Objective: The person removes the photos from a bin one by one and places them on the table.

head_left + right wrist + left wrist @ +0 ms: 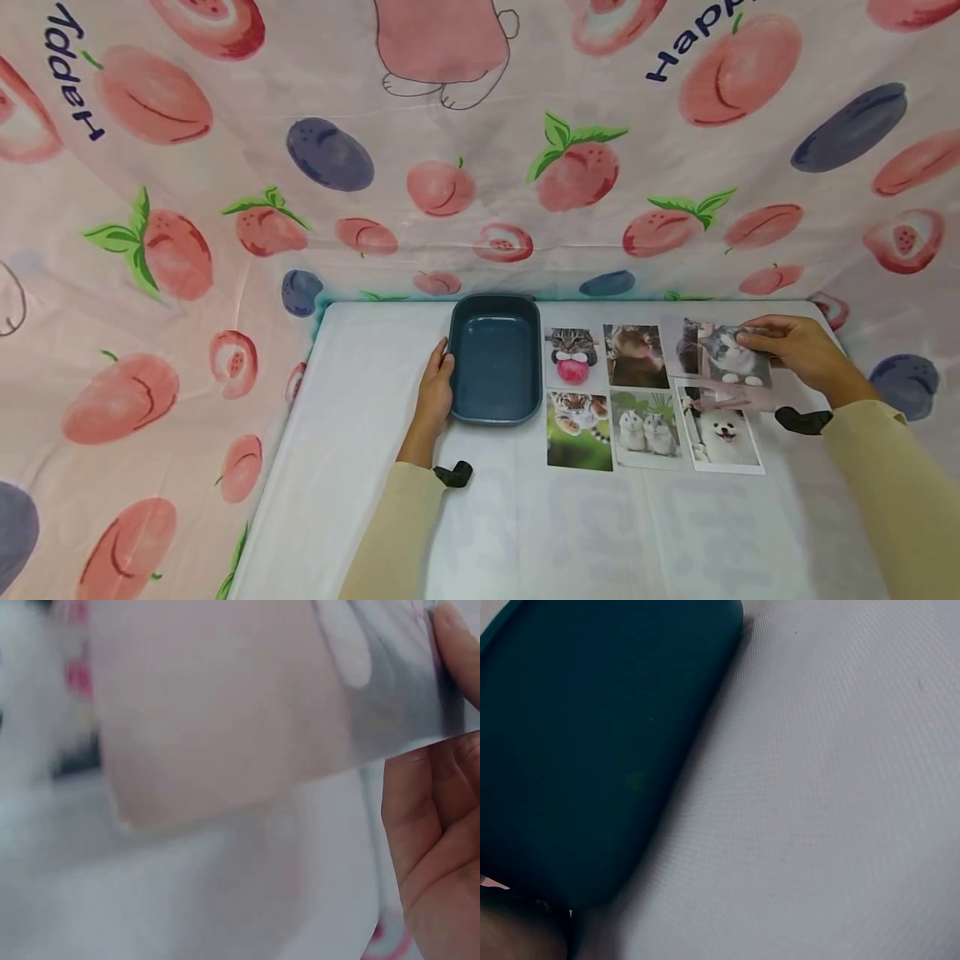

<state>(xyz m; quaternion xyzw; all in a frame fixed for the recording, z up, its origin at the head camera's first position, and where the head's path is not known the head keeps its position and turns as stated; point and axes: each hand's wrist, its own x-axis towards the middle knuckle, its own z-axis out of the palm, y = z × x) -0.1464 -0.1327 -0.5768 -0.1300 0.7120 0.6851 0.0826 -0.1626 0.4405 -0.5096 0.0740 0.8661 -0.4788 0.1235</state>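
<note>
My right hand (pixel 806 354) pinches a photo card (pixel 733 350) of a grey-and-white cat by its right side, thumb on top. In the right wrist view the same card (pixel 217 712) is lifted at a tilt. Beneath it, another photo (pixel 686 342) is mostly covered. A white-dog photo (pixel 725 437) lies just in front, its top partly overlapped. My left hand (pixel 435 392) lies along the left wall of a dark blue rectangular tray (pixel 495 417), fingers fairly straight against it. The tray's outer wall (pixel 615 735) fills much of the left wrist view.
Photos lie in two rows right of the tray: a tabby cat with a pink ball (pixel 573 358), a brown furry animal (pixel 636 357), a tiger cub (pixel 579 433) and two small furry animals (pixel 647 429). A white table (pixel 360 350) meets a fruit-print cloth (pixel 450 233) behind.
</note>
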